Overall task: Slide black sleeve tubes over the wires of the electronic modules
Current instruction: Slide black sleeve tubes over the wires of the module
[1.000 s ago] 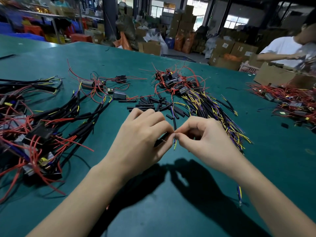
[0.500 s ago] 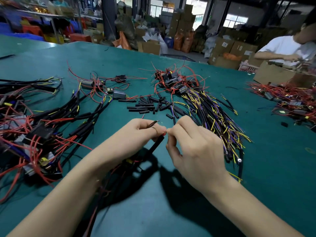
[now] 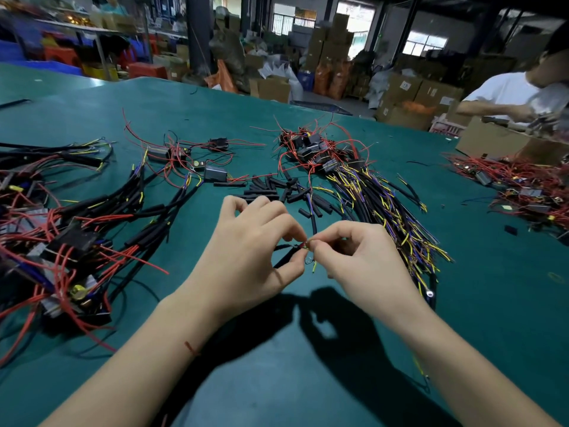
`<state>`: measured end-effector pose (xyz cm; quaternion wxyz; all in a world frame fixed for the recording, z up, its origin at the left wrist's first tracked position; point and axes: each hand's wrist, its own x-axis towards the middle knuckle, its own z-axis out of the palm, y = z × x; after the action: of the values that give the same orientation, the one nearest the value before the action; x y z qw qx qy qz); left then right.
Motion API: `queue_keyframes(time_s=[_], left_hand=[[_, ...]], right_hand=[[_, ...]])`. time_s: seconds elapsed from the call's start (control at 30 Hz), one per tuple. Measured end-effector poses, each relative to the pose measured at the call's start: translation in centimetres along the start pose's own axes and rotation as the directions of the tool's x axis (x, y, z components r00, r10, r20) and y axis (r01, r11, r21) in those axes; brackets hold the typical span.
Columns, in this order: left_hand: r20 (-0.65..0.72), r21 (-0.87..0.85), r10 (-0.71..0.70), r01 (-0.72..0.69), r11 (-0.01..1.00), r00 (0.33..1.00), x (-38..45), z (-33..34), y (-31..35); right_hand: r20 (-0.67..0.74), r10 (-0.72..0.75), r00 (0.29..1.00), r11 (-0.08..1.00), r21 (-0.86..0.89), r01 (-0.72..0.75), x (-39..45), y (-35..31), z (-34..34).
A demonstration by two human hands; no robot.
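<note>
On the far left of the green surface (image 3: 101, 103) lies a heap of finished modules (image 3: 58, 241) with red wires and black sleeving. In the middle, the left hand (image 3: 246, 251) has its grip closed, pinching a black sleeve tube (image 3: 284, 255) between thumb and fingertips. Touching it, the right hand (image 3: 366, 257) pinches thin wire ends (image 3: 309, 246) at the tube's mouth. Beyond the hands sit loose tubes (image 3: 271, 189), then a bundle of unsleeved modules (image 3: 354, 180) to the right.
</note>
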<state>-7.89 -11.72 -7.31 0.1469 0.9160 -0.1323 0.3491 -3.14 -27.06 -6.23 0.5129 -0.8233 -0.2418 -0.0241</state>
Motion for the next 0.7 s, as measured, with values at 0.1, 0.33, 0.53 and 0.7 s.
queue_keyframes(time_s=[0.1,0.33,0.53,0.7], left_hand=[[-0.010,0.074,0.040,-0.040,0.997,0.999,0.1,0.1,0.0],[0.069,-0.318,-0.268,0.276,0.907,0.961,0.1,0.1,0.8],[0.238,-0.587,-0.458,0.503,0.634,0.856,0.4,0.2,0.6],[0.041,-0.433,-0.350,0.332,0.838,0.936,0.1,0.4,0.7]], right_hand=[[-0.018,-0.044,0.999,0.998,-0.052,0.043,-0.1,-0.2,-0.1],[0.033,-0.630,0.776,0.453,-0.796,0.401,-1.0,0.1,1.0],[-0.031,-0.547,0.837,0.704,-0.558,0.439,-0.5,0.7,0.6],[0.078,-0.108,0.991,0.993,-0.033,0.111,0.6,0.5,-0.6]])
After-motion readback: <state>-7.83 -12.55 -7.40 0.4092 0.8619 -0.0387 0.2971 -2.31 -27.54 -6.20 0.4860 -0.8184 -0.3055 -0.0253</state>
